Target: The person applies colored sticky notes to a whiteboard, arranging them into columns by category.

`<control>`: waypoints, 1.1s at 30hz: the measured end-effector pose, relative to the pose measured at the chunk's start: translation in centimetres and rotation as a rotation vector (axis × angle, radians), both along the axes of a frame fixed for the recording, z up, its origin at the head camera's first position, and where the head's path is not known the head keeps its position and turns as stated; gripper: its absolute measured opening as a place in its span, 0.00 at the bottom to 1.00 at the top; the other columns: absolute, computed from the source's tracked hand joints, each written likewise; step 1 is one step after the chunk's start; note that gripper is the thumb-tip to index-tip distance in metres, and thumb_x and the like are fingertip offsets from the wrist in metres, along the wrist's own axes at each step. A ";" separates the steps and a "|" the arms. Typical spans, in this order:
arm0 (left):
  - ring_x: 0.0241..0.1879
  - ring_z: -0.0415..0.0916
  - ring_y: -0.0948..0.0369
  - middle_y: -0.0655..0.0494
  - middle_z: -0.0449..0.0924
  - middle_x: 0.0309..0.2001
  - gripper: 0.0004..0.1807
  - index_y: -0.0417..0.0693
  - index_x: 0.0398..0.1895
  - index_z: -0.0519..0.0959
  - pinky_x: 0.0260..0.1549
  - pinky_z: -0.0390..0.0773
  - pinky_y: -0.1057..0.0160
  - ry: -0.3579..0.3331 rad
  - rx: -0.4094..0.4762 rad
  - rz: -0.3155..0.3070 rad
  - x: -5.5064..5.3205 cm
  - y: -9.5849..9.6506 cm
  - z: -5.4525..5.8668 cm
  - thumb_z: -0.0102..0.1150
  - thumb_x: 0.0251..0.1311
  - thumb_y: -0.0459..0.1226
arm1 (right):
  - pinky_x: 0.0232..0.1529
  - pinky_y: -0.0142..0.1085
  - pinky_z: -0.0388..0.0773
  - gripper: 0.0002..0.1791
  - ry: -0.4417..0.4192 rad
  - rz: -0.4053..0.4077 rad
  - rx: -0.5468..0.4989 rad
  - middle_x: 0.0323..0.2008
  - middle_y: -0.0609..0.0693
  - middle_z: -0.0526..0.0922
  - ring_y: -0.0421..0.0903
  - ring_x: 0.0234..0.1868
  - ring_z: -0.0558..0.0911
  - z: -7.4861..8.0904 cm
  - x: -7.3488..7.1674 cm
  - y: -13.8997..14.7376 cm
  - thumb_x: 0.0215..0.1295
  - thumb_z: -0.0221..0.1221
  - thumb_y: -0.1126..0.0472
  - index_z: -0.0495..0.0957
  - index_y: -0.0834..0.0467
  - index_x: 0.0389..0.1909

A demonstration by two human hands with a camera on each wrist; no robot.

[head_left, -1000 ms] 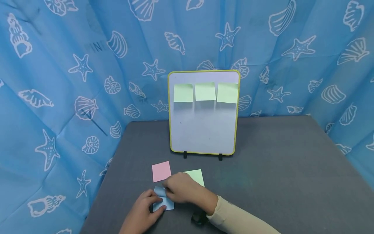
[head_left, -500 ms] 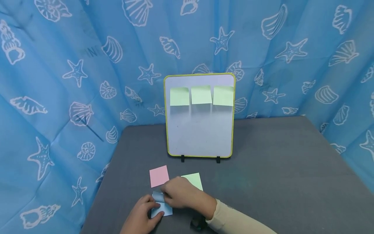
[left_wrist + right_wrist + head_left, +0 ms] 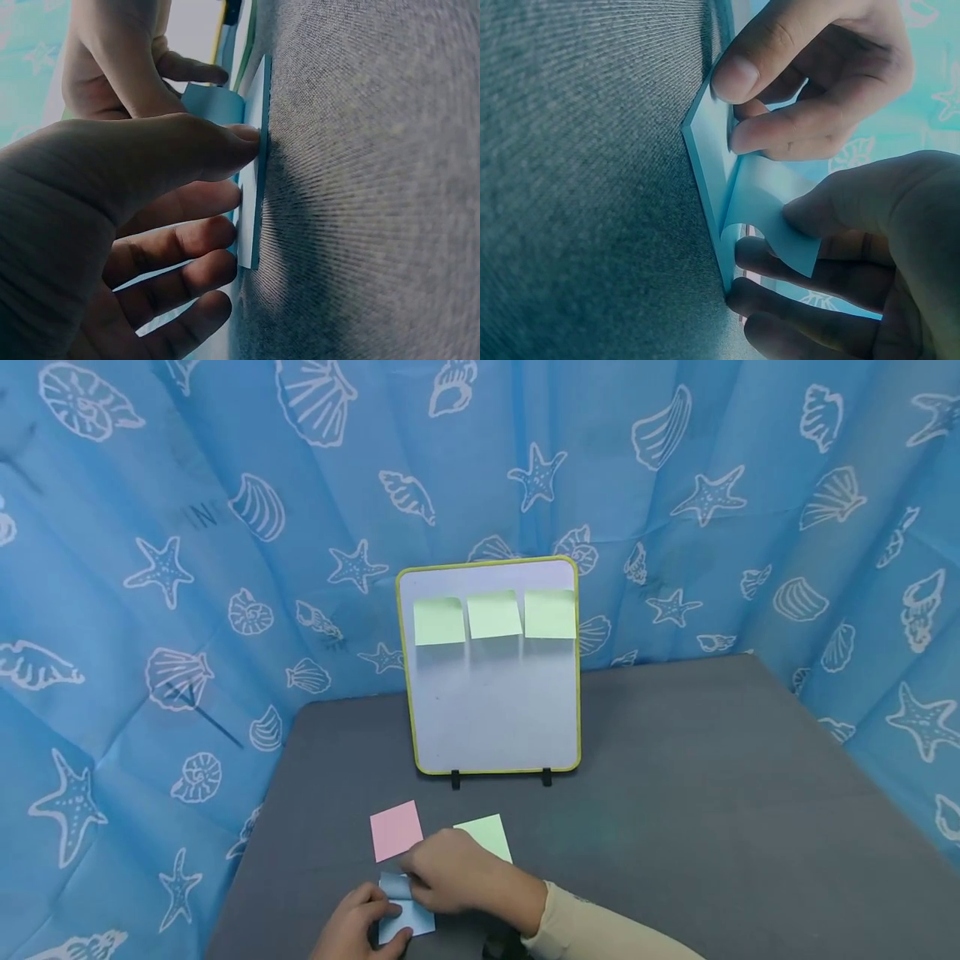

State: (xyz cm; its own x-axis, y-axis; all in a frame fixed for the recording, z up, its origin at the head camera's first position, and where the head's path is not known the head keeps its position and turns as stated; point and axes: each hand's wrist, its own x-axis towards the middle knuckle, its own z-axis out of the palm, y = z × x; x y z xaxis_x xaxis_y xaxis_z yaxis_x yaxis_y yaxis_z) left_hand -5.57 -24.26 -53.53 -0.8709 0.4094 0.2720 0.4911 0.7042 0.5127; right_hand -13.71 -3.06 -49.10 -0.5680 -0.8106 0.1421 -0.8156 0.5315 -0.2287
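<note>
A pad of blue sticky notes (image 3: 418, 925) lies on the table at the bottom of the head view. My left hand (image 3: 354, 925) holds it down, thumb and index fingertip on the pad. In the right wrist view the top blue sticky note (image 3: 769, 196) bends up from the pad in a curl, one edge still joined to it. My right hand (image 3: 459, 875) pinches its lifted part, with the thumb on the outer face and fingers behind. A pink sticky note pad (image 3: 396, 832) lies just beyond. The right hand partly hides a green sticky note pad (image 3: 487, 837).
Behind the pads stands a whiteboard (image 3: 495, 718) with a yellow rim on small black feet. Three green sticky notes (image 3: 439, 621) hang in a row near its top. A blue shell-print curtain (image 3: 480, 460) closes off the back of the grey table (image 3: 697, 810).
The head view has shifted, so the scene sits lower and further left. Both hands keep their places on the blue pad, and the curled note looks much the same.
</note>
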 end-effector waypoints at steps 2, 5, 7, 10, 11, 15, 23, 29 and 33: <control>0.30 0.59 0.76 0.69 0.67 0.34 0.11 0.46 0.35 0.90 0.28 0.66 0.73 -0.046 0.003 0.008 0.0 0.2 0.2 0.80 0.55 0.43 | 0.17 0.29 0.46 0.20 -0.009 -0.005 -0.001 0.13 0.36 0.60 0.32 0.15 0.52 0.1 0.0 0.1 0.69 0.64 0.55 0.67 0.44 0.19; 0.30 0.60 0.76 0.69 0.67 0.34 0.11 0.46 0.35 0.90 0.28 0.67 0.73 -0.113 0.007 0.031 0.1 0.3 0.6 0.80 0.56 0.42 | 0.17 0.28 0.47 0.20 -0.014 -0.007 -0.005 0.13 0.36 0.60 0.32 0.15 0.53 0.1 0.0 0.1 0.69 0.64 0.55 0.67 0.44 0.19; 0.30 0.60 0.75 0.68 0.67 0.33 0.12 0.45 0.35 0.90 0.28 0.67 0.72 -0.135 0.005 0.038 0.2 0.4 0.8 0.80 0.56 0.43 | 0.17 0.28 0.47 0.20 -0.019 -0.011 -0.006 0.13 0.36 0.60 0.32 0.15 0.53 0.0 0.0 0.0 0.69 0.64 0.55 0.67 0.44 0.19; 0.30 0.60 0.75 0.68 0.68 0.33 0.12 0.46 0.35 0.90 0.28 0.67 0.72 -0.162 0.005 0.056 0.2 0.4 1.1 0.80 0.56 0.43 | 0.17 0.28 0.47 0.21 -0.029 -0.013 -0.007 0.13 0.36 0.60 0.32 0.15 0.53 -0.1 0.0 0.0 0.69 0.64 0.55 0.67 0.44 0.18; 0.30 0.60 0.75 0.68 0.68 0.33 0.12 0.46 0.35 0.90 0.29 0.67 0.72 -0.164 0.004 0.058 0.3 0.5 1.1 0.80 0.56 0.43 | 0.17 0.28 0.47 0.21 -0.029 -0.014 -0.007 0.13 0.36 0.60 0.32 0.15 0.53 -0.1 0.0 0.0 0.69 0.64 0.55 0.67 0.44 0.18; 0.30 0.61 0.75 0.67 0.69 0.34 0.11 0.47 0.35 0.90 0.29 0.68 0.72 -0.189 -0.001 0.069 0.2 0.5 1.1 0.80 0.56 0.43 | 0.16 0.29 0.47 0.21 -0.025 -0.016 -0.003 0.13 0.36 0.60 0.32 0.15 0.53 -0.1 -0.1 0.0 0.69 0.64 0.55 0.67 0.44 0.18; 0.30 0.61 0.74 0.68 0.70 0.34 0.12 0.50 0.33 0.89 0.29 0.68 0.70 -0.192 -0.024 0.133 0.6 0.9 1.3 0.82 0.53 0.45 | 0.17 0.29 0.49 0.19 -0.065 -0.009 -0.001 0.15 0.36 0.62 0.33 0.16 0.57 -0.3 -0.2 0.1 0.72 0.63 0.54 0.69 0.44 0.20; 0.32 0.64 0.73 0.69 0.72 0.35 0.11 0.51 0.32 0.88 0.31 0.70 0.69 -0.240 -0.027 0.178 0.6 1.4 1.5 0.82 0.53 0.45 | 0.17 0.28 0.53 0.18 -0.091 -0.031 0.011 0.17 0.36 0.65 0.33 0.17 0.60 -0.2 -0.3 0.2 0.73 0.62 0.54 0.71 0.44 0.22; 0.32 0.64 0.73 0.67 0.72 0.35 0.12 0.49 0.32 0.89 0.31 0.70 0.68 -0.277 -0.047 0.189 0.7 1.2 1.8 0.82 0.54 0.45 | 0.18 0.27 0.56 0.15 -0.110 -0.046 0.010 0.18 0.35 0.67 0.32 0.19 0.64 0.1 -0.3 0.0 0.74 0.61 0.54 0.75 0.44 0.24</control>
State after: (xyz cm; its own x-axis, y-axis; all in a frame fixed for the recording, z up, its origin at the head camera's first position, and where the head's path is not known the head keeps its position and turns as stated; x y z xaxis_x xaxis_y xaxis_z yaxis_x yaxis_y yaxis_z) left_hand -4.85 -23.03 -51.78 -0.9708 0.2397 -0.0013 0.1956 0.7954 0.5736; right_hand -14.05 -3.02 -48.99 -0.6167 -0.7842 0.0687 -0.7602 0.5707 -0.3103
